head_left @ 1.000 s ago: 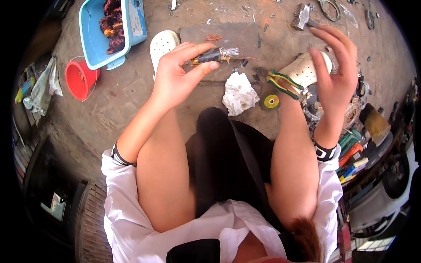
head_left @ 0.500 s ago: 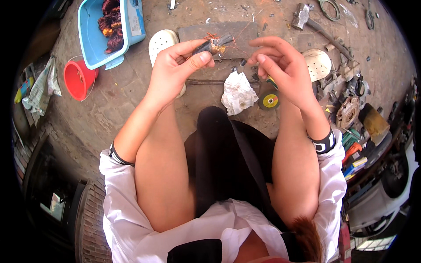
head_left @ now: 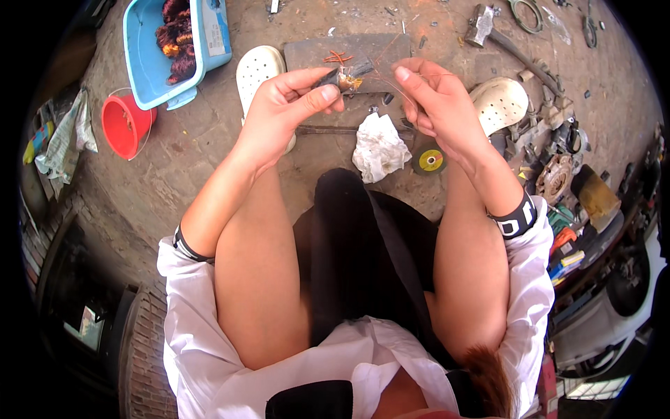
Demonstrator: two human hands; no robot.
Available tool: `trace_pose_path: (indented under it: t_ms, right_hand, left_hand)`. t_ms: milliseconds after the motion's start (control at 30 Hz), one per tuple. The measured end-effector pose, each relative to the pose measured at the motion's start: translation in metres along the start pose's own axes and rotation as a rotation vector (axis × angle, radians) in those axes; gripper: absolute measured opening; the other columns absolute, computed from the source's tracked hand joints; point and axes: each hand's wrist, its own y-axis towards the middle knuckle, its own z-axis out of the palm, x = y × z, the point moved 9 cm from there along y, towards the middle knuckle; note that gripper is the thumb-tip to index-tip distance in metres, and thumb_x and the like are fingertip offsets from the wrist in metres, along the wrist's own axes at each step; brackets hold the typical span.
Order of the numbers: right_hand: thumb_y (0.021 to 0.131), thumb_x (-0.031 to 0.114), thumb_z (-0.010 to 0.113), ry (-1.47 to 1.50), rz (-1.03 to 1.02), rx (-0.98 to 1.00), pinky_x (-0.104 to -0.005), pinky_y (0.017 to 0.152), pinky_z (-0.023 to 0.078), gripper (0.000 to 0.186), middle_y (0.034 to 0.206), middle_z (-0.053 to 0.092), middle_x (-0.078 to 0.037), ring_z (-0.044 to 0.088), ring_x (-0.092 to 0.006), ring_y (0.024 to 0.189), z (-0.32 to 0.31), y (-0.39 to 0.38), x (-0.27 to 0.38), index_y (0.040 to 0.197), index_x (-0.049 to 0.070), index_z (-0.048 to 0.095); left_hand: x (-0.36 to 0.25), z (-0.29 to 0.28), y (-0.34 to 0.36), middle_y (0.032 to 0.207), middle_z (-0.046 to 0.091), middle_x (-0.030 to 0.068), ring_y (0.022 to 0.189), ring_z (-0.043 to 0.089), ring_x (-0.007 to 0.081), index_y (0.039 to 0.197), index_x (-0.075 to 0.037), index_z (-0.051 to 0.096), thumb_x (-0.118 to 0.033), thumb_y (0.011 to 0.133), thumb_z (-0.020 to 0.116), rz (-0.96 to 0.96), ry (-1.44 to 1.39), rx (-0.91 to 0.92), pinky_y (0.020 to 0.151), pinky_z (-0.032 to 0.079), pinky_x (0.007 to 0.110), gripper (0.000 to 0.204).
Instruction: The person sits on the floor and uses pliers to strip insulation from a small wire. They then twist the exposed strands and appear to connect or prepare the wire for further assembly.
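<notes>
Head — left fingers (head_left: pixel 317 102) tight around dark cylinder (head_left: pixel 344 78) — right fingers (head_left: pixel 415 83) pinched on thin wire (head_left: pixel 389 82)

Between our left hand (head_left: pixel 283 105) and right hand (head_left: pixel 447 101) we have only a narrow gap, with the black cylinder (head_left: pixel 349 74) jutting into it and thin wires (head_left: pixel 394 84) strung across. Closer to our knees, the rag (head_left: pixel 381 148), bar (head_left: pixel 324 130) and disc (head_left: pixel 430 161) obstruct the floor (head_left: pixel 192 146), though we could pass between the bucket (head_left: pixel 123 129) and our left forearm (head_left: pixel 222 192). On our right, the shoe (head_left: pixel 501 105), hammer (head_left: pixel 516 52) and heaped parts (head_left: pixel 555 174) crowd our reach.
</notes>
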Motion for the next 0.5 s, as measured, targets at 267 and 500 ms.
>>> trace_pose_path:
  t_ms: [267, 500]
  right_hand:
    - [0.103, 0.03, 0.048, 0.028, 0.306, 0.407, -0.0197, 0.043, 0.025, 0.033, 0.052, 0.042, 0.004, 0.032, -0.0043, 0.045, 0.032, -0.004, -0.042, 0.094, 0.001, 0.061]
    - [0.102, 0.031, 0.049, -0.166, -0.133, 0.151, -0.0228, 0.066, 0.039, 0.032, 0.066, 0.051, 0.002, 0.047, -0.0065, 0.067, 0.0, 0.003, -0.006, 0.099, 0.001, 0.062]
  left_hand:
    - [-0.005, 0.012, -0.001, 0.095, 0.069, 0.0047, 0.087, 0.063, 0.0095, 0.119, 0.001, 0.064, -0.018, 0.093, 0.066, 0.03, 0.132, 0.048, 0.083, 0.05, 0.025, 0.033]
    - [0.011, -0.023, 0.006, 0.083, 0.062, -0.0002, 0.08, 0.053, 0.0077, 0.112, 0.0, 0.066, -0.024, 0.097, 0.06, -0.057, 0.068, -0.181, 0.078, 0.043, 0.023, 0.028]
